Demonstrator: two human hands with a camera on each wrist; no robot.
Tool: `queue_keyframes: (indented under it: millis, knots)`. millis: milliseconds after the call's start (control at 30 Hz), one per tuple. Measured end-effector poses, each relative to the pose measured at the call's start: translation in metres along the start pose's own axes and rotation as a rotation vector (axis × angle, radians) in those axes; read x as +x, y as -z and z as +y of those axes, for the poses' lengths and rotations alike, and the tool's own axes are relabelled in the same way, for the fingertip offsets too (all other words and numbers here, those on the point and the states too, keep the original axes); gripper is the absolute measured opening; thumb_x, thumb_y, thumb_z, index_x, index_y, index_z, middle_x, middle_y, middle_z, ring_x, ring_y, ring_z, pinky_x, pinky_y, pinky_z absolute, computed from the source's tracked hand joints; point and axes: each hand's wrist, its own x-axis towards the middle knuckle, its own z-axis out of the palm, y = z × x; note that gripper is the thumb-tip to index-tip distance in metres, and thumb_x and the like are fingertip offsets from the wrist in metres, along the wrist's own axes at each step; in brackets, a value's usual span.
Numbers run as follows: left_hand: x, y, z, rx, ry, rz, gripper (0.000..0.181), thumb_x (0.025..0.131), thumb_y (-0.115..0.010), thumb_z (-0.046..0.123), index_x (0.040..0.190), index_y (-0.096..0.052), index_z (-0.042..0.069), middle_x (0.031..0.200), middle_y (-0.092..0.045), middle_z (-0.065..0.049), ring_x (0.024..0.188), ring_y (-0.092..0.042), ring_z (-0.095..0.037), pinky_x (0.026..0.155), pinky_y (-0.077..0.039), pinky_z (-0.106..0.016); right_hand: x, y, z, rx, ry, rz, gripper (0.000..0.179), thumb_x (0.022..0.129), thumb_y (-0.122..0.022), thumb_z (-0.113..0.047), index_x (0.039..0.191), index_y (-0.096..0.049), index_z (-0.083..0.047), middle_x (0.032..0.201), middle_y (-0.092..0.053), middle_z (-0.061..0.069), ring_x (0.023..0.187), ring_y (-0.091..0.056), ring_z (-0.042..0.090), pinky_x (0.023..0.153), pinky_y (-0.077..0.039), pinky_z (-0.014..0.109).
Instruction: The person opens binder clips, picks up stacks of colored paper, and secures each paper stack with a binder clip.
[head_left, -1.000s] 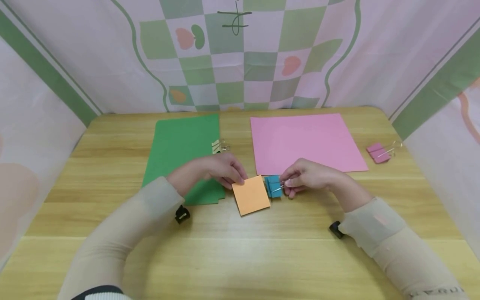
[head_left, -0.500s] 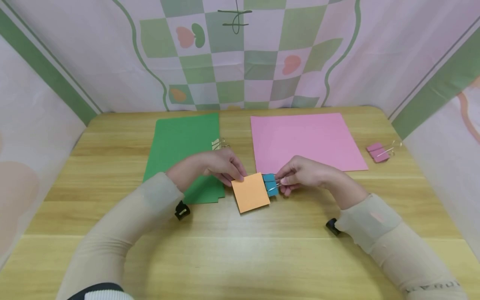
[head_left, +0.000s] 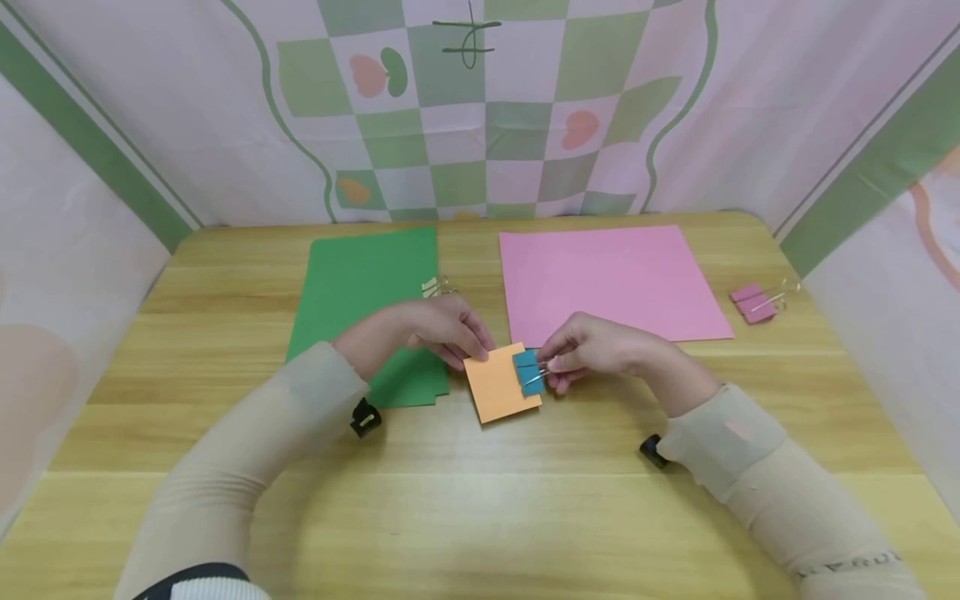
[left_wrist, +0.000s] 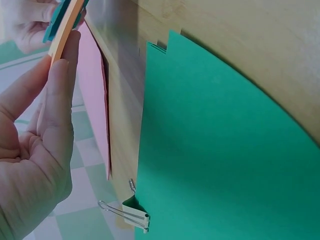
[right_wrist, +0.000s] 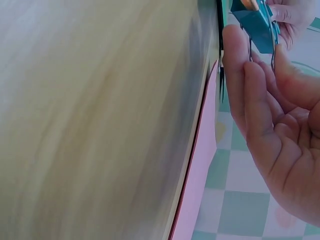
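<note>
Between thumb and fingers my left hand (head_left: 450, 329) pinches the upper left corner of an orange pad of sticky notes (head_left: 495, 388). In the left wrist view the pad (left_wrist: 66, 36) is seen edge-on as a thin stack. My right hand (head_left: 592, 350) pinches the wire handles of a blue binder clip (head_left: 528, 373), whose body sits over the pad's right edge. From the right wrist view, the clip (right_wrist: 259, 30) has the pad's orange edge in its mouth, and the thumb and fingers lie on its handles.
Green sheets (head_left: 367, 267) lie at left, with a pale yellow binder clip (left_wrist: 136, 214) on their edge. Pink sheets (head_left: 607, 283) lie behind my right hand. A pink binder clip (head_left: 753, 303) rests at the table's right. A patterned curtain (head_left: 450, 125) hangs behind.
My right hand has moved left with the blue binder clip, from beside the orange pad to over its right edge. The left hand and the pad have stayed almost still.
</note>
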Motion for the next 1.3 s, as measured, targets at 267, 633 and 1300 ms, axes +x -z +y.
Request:
queue_keyframes:
  millis: [267, 633, 1300]
  knots:
    - [0.0016, 0.0012, -0.0016, 0.015, -0.005, -0.018, 0.016, 0.091, -0.071, 0.006, 0.105, -0.072, 0.0, 0.086, -0.07, 0.0, 0.069, -0.063, -0.011, 0.07, -0.06, -0.026, 0.0026, -0.0029, -0.0006, 0.013, 0.0, -0.025, 0.03, 0.098, -0.052, 0.004, 0.124, -0.059, 0.018, 0.089, -0.073, 0.014, 0.079, -0.071, 0.019, 0.087, -0.06, 0.035]
    - [0.0034, 0.0005, -0.0035, 0.043, -0.016, -0.026, 0.016, 0.09, -0.071, 0.007, 0.105, -0.073, 0.002, 0.086, -0.071, -0.001, 0.068, -0.062, -0.011, 0.073, -0.061, -0.027, 0.0017, -0.0038, 0.0014, -0.006, -0.03, -0.1, 0.036, 0.1, -0.052, 0.0, 0.133, -0.055, 0.011, 0.12, -0.069, 0.02, 0.092, -0.071, 0.022, 0.102, -0.053, 0.041]
    - [0.0051, 0.0034, -0.0055, 0.07, -0.017, -0.017, 0.018, 0.092, -0.069, 0.007, 0.109, -0.072, 0.001, 0.085, -0.068, 0.0, 0.069, -0.062, -0.011, 0.074, -0.061, -0.027, -0.0022, 0.0014, 0.001, -0.09, -0.021, -0.056, 0.046, 0.096, -0.063, -0.017, 0.134, -0.056, 0.007, 0.122, -0.067, 0.015, 0.098, -0.063, 0.017, 0.092, -0.054, 0.032]
